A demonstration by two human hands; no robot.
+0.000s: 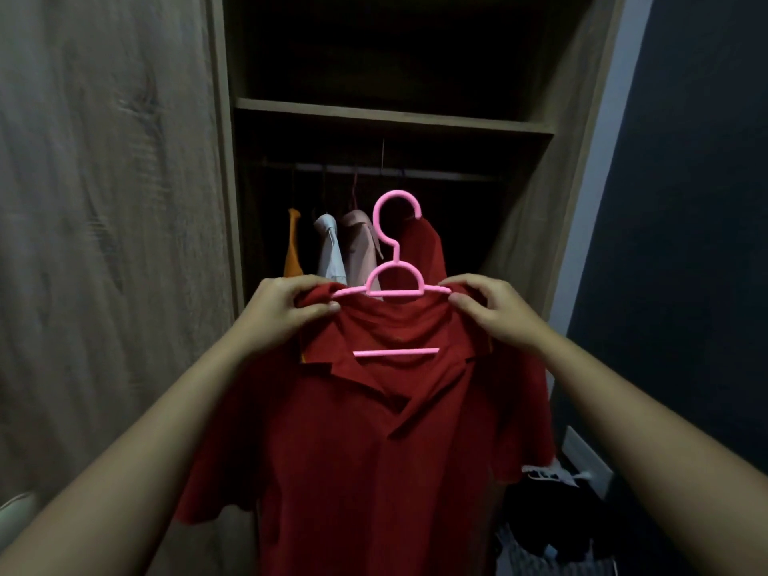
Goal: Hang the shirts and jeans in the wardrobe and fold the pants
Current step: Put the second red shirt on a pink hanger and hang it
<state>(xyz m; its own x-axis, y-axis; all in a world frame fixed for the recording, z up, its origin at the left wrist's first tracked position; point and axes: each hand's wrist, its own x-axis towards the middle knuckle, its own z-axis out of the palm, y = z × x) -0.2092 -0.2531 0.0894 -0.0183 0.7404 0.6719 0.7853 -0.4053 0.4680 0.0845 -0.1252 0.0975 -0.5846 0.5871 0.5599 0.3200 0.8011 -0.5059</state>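
Observation:
A red polo shirt (365,442) hangs on a pink plastic hanger (395,280) that I hold up in front of the open wardrobe. My left hand (286,313) pinches the shirt's left shoulder over the hanger's arm. My right hand (494,313) pinches the right shoulder the same way. The hanger's hook points up, below the wardrobe rail (382,171). The hanger's lower bar shows through the open collar.
On the rail hang an orange garment (293,243), a white shirt (330,251), a pink shirt (359,247) and another red garment (424,251). A wooden shelf (395,116) sits above. A wardrobe door (108,243) stands at left. Dark clothes (552,521) lie at lower right.

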